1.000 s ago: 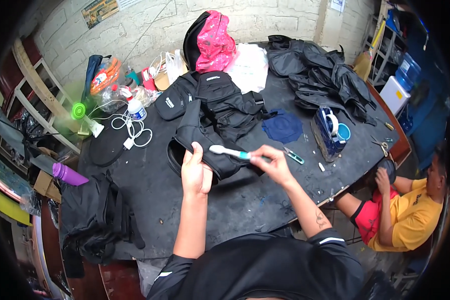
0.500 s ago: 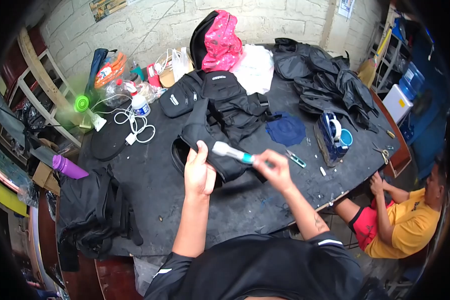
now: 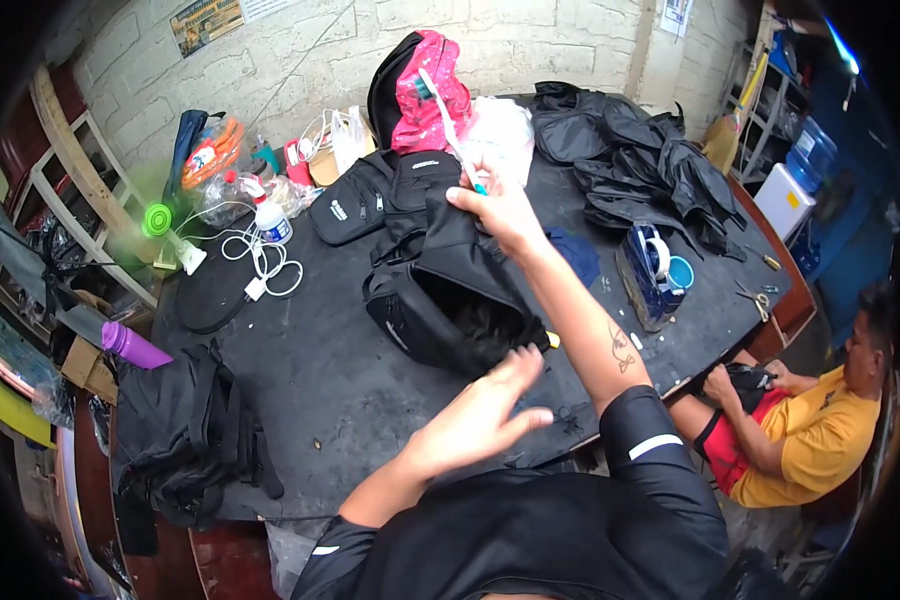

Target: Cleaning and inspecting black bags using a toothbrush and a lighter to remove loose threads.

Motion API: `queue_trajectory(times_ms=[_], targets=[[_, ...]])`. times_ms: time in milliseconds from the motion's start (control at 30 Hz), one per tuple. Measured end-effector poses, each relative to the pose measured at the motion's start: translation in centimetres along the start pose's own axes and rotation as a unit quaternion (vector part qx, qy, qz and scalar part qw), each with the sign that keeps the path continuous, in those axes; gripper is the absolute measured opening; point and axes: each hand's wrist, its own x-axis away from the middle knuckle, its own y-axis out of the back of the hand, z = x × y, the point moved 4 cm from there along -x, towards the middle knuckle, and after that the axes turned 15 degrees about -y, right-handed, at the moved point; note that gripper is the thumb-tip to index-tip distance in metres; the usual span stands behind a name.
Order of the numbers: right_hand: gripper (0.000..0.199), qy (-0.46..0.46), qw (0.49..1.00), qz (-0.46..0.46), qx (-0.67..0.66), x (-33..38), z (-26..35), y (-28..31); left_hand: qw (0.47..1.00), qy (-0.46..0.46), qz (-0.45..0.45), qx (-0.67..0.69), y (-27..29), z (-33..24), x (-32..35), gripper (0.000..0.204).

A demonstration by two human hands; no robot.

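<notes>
At the far left of the frame we see a purple bottle (image 3: pixel 130 345) at the table's edge, and below it a heap of black cloth (image 3: pixel 185 440) hanging off the dark table (image 3: pixel 300 370). Higher up, in the upper left, a green fan (image 3: pixel 158 222) stands by a white cable (image 3: pixel 260 262) and a small white bottle (image 3: pixel 269 218). Toward the middle, a flat black pouch (image 3: pixel 355 208) lies near the wall, with a pink and black backpack (image 3: pixel 425 95) behind it. Just below the centre sits the black bag (image 3: pixel 450 300), mouth open toward us, resting on the table. Our left hand (image 3: pixel 480 420) hovers low in the frame, just in front of that bag, fingers spread wide and holding nothing; we cannot tell whether its fingertips brush the bag's rim. Our right hand (image 3: pixel 495 210) is raised above the bag at upper centre, closed round the handle of a white toothbrush (image 3: pixel 448 120) that points up toward the backpack. Right of the arm, a blue tape dispenser (image 3: pixel 655 270) stands on the table, with dark jackets (image 3: pixel 640 160) piled behind it in the upper right. At the far right, a person in a yellow shirt (image 3: pixel 820 440) sits below the table's edge.
</notes>
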Motion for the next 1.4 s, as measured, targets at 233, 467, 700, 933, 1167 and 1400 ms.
queue_trajectory(times_ms=[233,467,700,933,1167,1400], targets=[[0.03,0.055,0.947,0.316,-0.027,3.4,7.3,-1.4,0.966,-0.013,-0.259,-0.024,11.5,-0.2,-0.4,0.024],[0.024,0.122,0.973,-0.115,0.159,1.7,-1.8,6.4,0.946,0.093,-0.252,0.184,9.6,4.0,-2.2,0.058],[0.015,-0.122,0.777,-0.291,0.544,14.1,-18.8,15.2,0.877,0.131,-0.344,0.309,9.0,9.3,-0.7,0.071],[0.026,0.125,0.928,-0.177,0.304,13.1,-7.8,4.5,0.867,0.138,-0.361,0.314,9.2,10.4,-0.2,0.066],[0.014,0.104,0.96,-0.114,0.235,10.8,-7.1,-0.7,0.918,0.116,-0.37,-0.084,8.7,10.3,1.0,0.063],[0.021,0.033,0.989,-0.055,0.133,10.2,-3.9,-0.8,0.908,0.074,-0.371,0.182,6.7,10.0,0.9,0.085]])
